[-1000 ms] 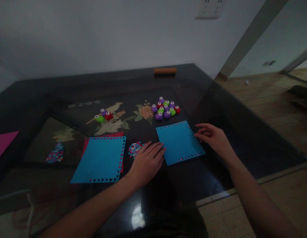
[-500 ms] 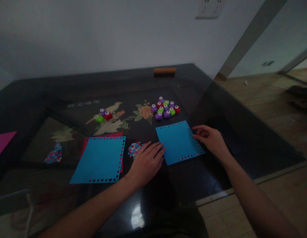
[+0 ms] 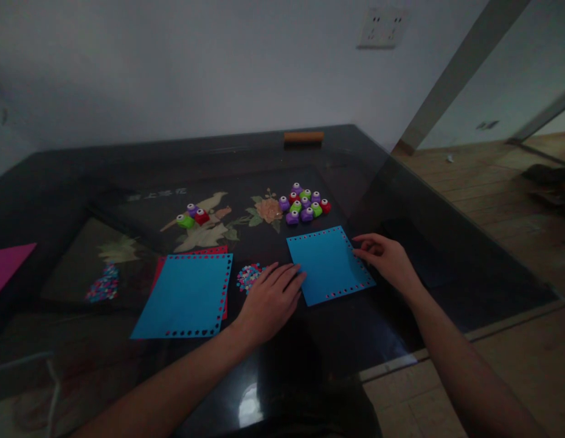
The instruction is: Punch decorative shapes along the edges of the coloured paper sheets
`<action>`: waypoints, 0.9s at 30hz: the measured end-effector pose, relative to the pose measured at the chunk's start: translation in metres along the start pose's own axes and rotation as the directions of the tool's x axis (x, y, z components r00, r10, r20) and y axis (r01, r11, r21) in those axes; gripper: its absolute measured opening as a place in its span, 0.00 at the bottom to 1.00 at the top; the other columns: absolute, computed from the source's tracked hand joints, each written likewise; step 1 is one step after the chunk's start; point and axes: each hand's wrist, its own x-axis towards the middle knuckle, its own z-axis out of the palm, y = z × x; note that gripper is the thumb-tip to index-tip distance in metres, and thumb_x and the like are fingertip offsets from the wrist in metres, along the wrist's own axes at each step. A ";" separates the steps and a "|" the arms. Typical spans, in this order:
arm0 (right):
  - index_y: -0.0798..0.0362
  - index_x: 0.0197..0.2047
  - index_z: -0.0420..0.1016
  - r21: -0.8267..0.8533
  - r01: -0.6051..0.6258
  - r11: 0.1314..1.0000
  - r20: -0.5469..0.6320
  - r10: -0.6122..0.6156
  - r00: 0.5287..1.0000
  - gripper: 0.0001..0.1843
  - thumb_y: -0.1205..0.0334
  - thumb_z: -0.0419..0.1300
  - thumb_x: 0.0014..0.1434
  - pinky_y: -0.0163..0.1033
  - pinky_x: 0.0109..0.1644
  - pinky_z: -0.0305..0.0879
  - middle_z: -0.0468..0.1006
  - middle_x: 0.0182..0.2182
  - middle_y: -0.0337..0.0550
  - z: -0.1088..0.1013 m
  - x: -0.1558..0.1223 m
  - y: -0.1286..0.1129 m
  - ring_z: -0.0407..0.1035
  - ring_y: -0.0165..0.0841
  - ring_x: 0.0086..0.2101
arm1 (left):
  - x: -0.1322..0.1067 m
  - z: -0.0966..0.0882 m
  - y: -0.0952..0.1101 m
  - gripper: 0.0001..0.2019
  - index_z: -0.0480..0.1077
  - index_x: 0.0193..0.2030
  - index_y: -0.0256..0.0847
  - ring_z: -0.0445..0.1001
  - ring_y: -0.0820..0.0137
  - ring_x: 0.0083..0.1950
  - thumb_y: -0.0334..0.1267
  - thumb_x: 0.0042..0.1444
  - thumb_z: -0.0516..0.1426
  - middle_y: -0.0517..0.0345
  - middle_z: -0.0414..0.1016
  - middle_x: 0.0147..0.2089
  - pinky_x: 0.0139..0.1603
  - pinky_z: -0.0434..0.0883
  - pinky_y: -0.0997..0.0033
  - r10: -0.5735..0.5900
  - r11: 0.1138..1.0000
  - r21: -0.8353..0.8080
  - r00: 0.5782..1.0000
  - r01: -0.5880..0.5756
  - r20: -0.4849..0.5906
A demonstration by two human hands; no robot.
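A blue sheet of paper (image 3: 328,266) with small punched shapes along its edges lies flat on the dark table; pink shows in some holes. My left hand (image 3: 273,298) rests palm down at its left edge, fingers stretched, fingertips touching the paper. At the right edge is my right hand (image 3: 386,258), its thumb and index finger at the paper's border and the other fingers curled. Beside my left hand sits a pile of confetti (image 3: 248,276). Further left lies another blue sheet (image 3: 184,295) with punched edges, over a red sheet (image 3: 209,250).
Several purple, green and red craft punches (image 3: 305,202) stand behind the right sheet. Three more punches (image 3: 193,215) are at the left. A second confetti pile (image 3: 104,285), a pink sheet (image 3: 9,266) and a brown cylinder (image 3: 303,137) also lie on the glossy table (image 3: 246,161).
The camera view has tilted slightly upward, so things sit a little lower in the picture. Both hands keep nearly the same position at the blue sheet.
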 end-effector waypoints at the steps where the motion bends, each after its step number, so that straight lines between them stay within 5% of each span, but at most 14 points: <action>1: 0.54 0.41 0.76 0.004 -0.001 1.000 0.001 0.001 1.000 0.19 0.54 0.64 0.47 0.38 0.26 0.60 0.70 0.26 0.39 0.000 0.000 0.000 0.63 0.30 0.22 | 0.000 0.000 0.000 0.16 0.68 0.55 0.37 0.70 0.61 0.57 0.33 0.61 0.53 0.48 0.72 0.57 0.60 0.65 0.53 0.001 1.000 0.000 1.000 -0.001 -0.002; 8: 0.54 0.40 0.76 0.028 0.031 0.999 -0.004 -0.031 1.000 0.19 0.52 0.64 0.47 0.37 0.25 0.61 0.71 0.25 0.39 -0.001 0.001 0.005 0.64 0.30 0.21 | 0.001 -0.007 -0.001 0.14 0.69 0.52 0.38 0.71 0.61 0.55 0.31 0.60 0.54 0.50 0.73 0.55 0.59 0.66 0.53 0.018 1.000 0.006 1.000 -0.018 -0.016; 14: 0.54 0.40 0.76 0.058 0.016 0.998 -0.002 -0.016 1.000 0.20 0.50 0.65 0.47 0.37 0.25 0.62 0.72 0.24 0.39 -0.002 0.001 0.003 0.65 0.30 0.20 | -0.001 -0.044 -0.013 0.13 0.70 0.51 0.41 0.71 0.64 0.54 0.33 0.62 0.51 0.53 0.73 0.55 0.56 0.69 0.58 -0.037 0.996 -0.082 0.999 0.038 0.007; 20: 0.55 0.40 0.76 0.088 0.003 0.996 0.004 -0.003 1.000 0.21 0.50 0.65 0.46 0.38 0.25 0.62 0.72 0.25 0.40 -0.002 0.001 0.002 0.65 0.30 0.20 | -0.040 -0.081 -0.082 0.16 0.70 0.52 0.41 0.72 0.62 0.54 0.38 0.63 0.47 0.50 0.74 0.54 0.55 0.69 0.58 -0.200 0.978 -0.070 0.979 0.198 -0.027; 24: 0.54 0.40 0.76 0.059 0.007 0.998 -0.024 -0.005 1.000 0.18 0.51 0.63 0.49 0.39 0.28 0.64 0.73 0.28 0.42 -0.003 0.000 -0.006 0.67 0.32 0.22 | -0.079 -0.094 -0.136 0.16 0.72 0.47 0.39 0.74 0.58 0.51 0.41 0.61 0.47 0.48 0.76 0.49 0.54 0.70 0.55 -0.469 0.883 -0.045 0.879 0.467 -0.086; 27: 0.53 0.40 0.77 0.001 0.071 0.997 -0.044 -0.071 0.997 0.16 0.52 0.62 0.51 0.41 0.31 0.66 0.75 0.29 0.44 0.001 -0.002 -0.027 0.69 0.35 0.27 | -0.099 -0.098 -0.157 0.17 0.72 0.46 0.39 0.75 0.58 0.48 0.43 0.59 0.47 0.48 0.77 0.47 0.51 0.71 0.56 -0.574 0.819 -0.056 0.813 0.572 -0.093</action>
